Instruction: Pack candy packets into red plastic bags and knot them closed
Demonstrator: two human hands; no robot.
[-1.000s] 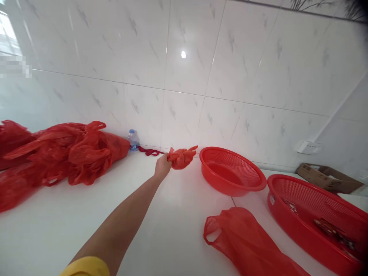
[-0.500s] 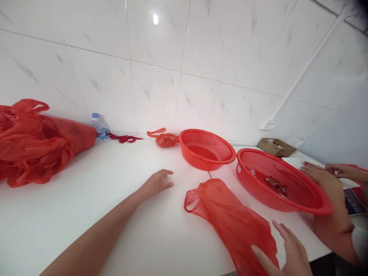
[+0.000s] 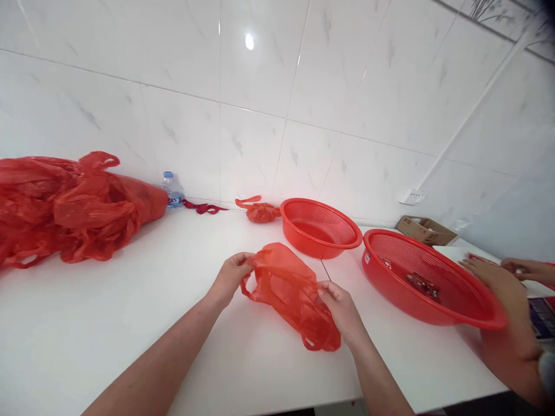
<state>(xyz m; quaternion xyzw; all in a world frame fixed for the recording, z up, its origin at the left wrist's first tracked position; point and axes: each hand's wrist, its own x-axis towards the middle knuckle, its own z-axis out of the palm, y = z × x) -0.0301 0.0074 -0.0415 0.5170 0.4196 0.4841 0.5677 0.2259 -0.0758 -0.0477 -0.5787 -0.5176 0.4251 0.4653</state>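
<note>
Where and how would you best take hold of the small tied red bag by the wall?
Grip the small tied red bag by its round body, probably from the front left: the wall stands behind, the smaller basin crowds its right end, and its thin strap sticks out loosely, likely a poorer hold.

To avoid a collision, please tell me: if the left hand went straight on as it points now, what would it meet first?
The left hand would first meet the red bag it holds; beyond, probably the smaller basin, though depth is unclear.
</note>
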